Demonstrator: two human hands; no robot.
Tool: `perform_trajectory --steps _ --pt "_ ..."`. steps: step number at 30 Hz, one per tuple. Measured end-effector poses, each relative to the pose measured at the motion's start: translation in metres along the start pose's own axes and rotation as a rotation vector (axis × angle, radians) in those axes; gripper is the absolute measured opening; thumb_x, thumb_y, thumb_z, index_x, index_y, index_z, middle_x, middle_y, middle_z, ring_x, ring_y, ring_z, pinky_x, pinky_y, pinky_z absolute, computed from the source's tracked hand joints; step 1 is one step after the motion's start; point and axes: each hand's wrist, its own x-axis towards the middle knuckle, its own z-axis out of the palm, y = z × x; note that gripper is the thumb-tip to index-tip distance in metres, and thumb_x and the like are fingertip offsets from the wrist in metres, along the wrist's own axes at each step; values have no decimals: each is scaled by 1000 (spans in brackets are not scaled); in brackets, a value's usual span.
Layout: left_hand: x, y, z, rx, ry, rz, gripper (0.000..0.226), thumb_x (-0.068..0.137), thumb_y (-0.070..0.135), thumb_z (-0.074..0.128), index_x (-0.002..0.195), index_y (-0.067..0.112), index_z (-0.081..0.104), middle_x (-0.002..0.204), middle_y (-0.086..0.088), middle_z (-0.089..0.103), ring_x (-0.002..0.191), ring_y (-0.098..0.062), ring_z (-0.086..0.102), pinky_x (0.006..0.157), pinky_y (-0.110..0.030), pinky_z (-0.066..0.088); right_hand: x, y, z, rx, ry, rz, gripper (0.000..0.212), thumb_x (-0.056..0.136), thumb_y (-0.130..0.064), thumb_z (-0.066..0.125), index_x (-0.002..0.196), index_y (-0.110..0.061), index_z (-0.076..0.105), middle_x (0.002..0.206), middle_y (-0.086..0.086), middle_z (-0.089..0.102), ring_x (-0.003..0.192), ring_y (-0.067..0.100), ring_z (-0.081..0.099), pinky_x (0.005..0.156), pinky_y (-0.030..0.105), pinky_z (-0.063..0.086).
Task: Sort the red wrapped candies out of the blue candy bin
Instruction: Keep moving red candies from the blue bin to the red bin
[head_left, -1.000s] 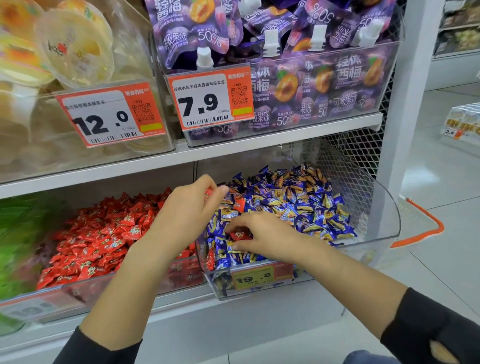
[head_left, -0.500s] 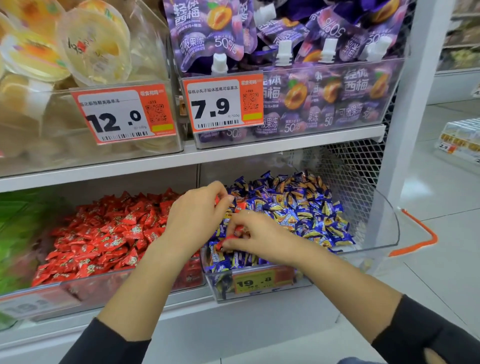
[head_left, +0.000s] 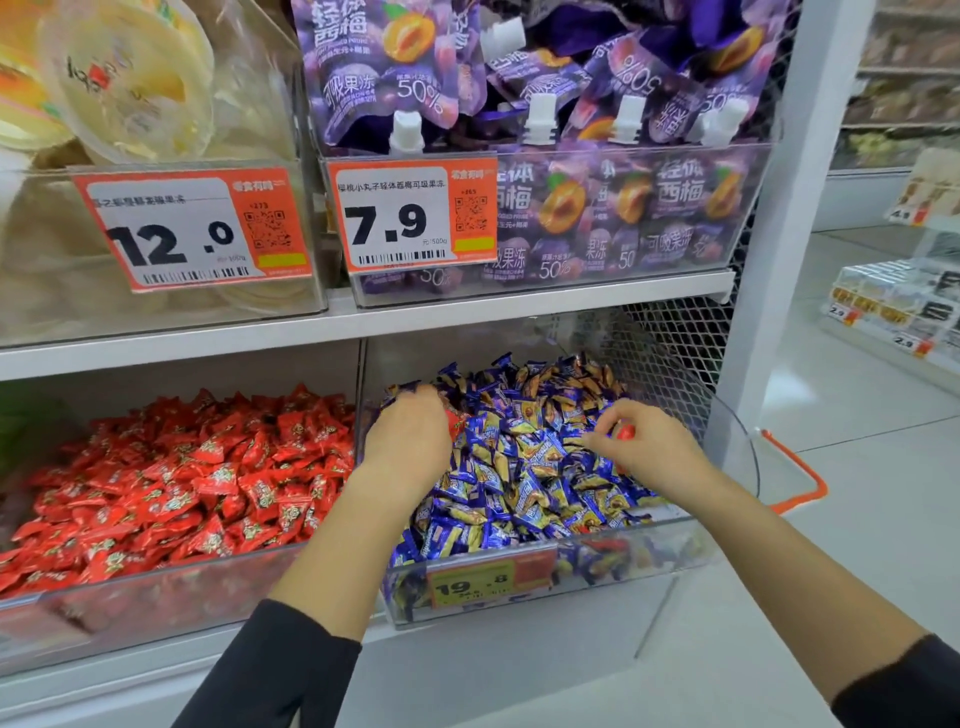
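Two lower bins: the red candy bin (head_left: 156, 597) left, the blue candy bin (head_left: 571, 566) right. Your left hand (head_left: 410, 441) grips one red candy (head_left: 456, 422), mostly hidden; your right hand (head_left: 644, 447) pinches another (head_left: 626, 432) above the blue candies (head_left: 519, 467). One more red wrapper (head_left: 605, 545) blurs behind the front wall.

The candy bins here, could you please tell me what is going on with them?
A person is picking stray red candies out of the blue candy bin on the lower shelf. Both hands are over the blue pile: the left hand holds a red candy near the bin's left side, and the right hand pinches another red candy. The red candy bin sits just to the left; neither candy has gone there yet.
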Motion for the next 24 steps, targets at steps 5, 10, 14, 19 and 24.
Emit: perform_trajectory --steps 5,10,14,19,24 --pt "6 9 -8 11 4 -52 31 96 6 37 127 4 38 108 -21 62 98 -39 59 69 -40 40 3 0 -4 -155 -421 -7 8 76 -24 80 79 -25 72 57 -10 52 58 10 48 61 24 40" --pt "12 20 11 115 -151 -14 35 101 19 35 135 21 42 122 -14 59 108 -34 57 76 -37 39 0 1 -6 -408 -545 -12 18 75 -36 79 89 -26 72 78 -17 62 70 1 51 56 18 37" --pt "14 17 17 188 -165 -21 32 101 35 41 130 23 48 120 -8 61 108 -29 58 75 -34 39 -1 2 -2 -456 -632 34 23 73 -45 77 84 -26 71 76 -14 61 72 4 54 65 20 44" --pt "13 18 16 226 -159 -56 26 98 23 45 123 19 50 118 -9 61 105 -29 59 72 -34 39 5 7 7 -583 -643 52 37 74 -42 74 71 -7 64 61 0 48 62 17 42 59 28 37" --pt "4 29 2 29 -35 -15 38 101 34 39 125 4 43 123 -17 52 106 -35 57 74 -39 42 6 18 -3 -665 -476 80 44 84 -31 67 60 -13 36 61 2 37 54 14 34 49 28 29"
